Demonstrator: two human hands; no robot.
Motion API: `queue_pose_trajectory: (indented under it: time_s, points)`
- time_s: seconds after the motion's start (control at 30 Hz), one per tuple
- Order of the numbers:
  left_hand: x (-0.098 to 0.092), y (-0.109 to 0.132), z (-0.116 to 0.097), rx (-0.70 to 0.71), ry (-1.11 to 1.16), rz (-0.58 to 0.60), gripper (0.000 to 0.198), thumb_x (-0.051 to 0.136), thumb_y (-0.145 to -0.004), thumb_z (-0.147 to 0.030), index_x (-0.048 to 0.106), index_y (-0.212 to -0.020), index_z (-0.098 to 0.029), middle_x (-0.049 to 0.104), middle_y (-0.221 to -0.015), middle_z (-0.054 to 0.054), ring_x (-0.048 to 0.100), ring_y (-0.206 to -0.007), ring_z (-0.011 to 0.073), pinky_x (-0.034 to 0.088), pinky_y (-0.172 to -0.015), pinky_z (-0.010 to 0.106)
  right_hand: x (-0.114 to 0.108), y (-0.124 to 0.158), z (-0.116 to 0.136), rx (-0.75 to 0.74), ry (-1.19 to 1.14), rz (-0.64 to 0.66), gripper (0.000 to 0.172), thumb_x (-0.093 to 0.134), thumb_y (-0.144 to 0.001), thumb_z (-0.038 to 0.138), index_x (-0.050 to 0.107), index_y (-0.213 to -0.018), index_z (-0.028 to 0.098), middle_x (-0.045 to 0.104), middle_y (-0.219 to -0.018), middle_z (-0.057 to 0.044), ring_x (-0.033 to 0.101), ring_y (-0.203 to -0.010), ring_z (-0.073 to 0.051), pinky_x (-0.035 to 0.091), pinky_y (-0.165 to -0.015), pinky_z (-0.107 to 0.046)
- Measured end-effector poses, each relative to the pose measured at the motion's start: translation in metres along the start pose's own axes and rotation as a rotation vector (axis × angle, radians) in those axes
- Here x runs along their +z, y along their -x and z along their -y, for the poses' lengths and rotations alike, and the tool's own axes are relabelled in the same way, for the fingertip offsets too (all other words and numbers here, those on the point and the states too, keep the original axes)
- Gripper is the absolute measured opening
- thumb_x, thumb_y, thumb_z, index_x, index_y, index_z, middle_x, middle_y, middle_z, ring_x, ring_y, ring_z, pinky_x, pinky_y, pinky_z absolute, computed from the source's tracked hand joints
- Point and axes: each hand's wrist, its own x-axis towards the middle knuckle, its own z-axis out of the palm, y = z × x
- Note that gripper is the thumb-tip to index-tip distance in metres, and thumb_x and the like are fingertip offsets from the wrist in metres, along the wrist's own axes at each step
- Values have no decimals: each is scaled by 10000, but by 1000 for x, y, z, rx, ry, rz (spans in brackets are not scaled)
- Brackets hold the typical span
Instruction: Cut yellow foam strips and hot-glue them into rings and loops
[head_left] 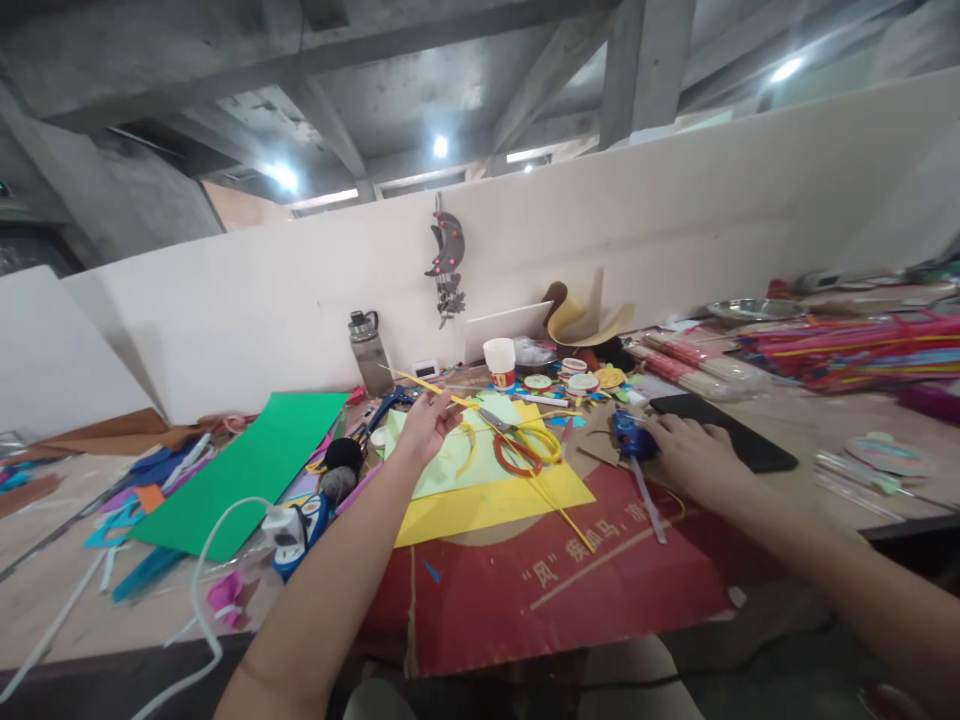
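My left hand (pixel 429 428) is closed in a pinch on a narrow yellow strip (pixel 411 379), raised over the pale green sheet (pixel 424 478). My right hand (pixel 694 452) reaches in from the right, its fingers closed at the end of a blue glue gun (pixel 630 436). From the glue gun a translucent glue stick (pixel 648 502) sticks out towards me. Between the hands lie scissors (pixel 536 442) with yellow handles and a red ring (pixel 511 455). Another thin yellow strip (pixel 562 510) runs across the yellow sheet (pixel 480 516).
Underneath is a red cardboard sheet (pixel 600 610). A green sheet (pixel 247 470) and a power strip (pixel 300 540) with a white cable lie left. A bottle (pixel 369 355) and paper cup (pixel 500 364) stand behind. A black pad (pixel 739 435) and bundled pink sticks (pixel 855 350) lie right.
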Motion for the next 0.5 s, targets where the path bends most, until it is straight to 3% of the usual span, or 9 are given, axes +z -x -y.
queue_pose_trajectory:
  time_s: [0.23,0.43,0.5]
  points:
    - [20,-5,6,1,60,1,209,668,-743,-192,520,-886,-155,670,-760,28,648,-627,110,504,-547,188,-13,-8,1,-48,26,57,236,449,-801,197,566,-985,107,579,-1004,-188,499,-976,-326,365,-712,-404]
    - [3,-7,11,63,108,-26,259,692,-720,-194,538,-927,-168,668,-771,14,645,-624,105,496,-544,187,-6,-13,-14,-113,-41,-44,186,427,-844,227,541,-923,102,583,-928,-189,544,-857,-280,369,-661,-345]
    - [-5,-8,6,105,132,-41,262,682,-729,-187,540,-949,-174,669,-778,18,647,-630,106,500,-556,191,-13,-17,-19,-32,-161,-100,162,431,-846,247,534,-877,125,593,-877,-166,557,-746,-236,359,-610,-317]
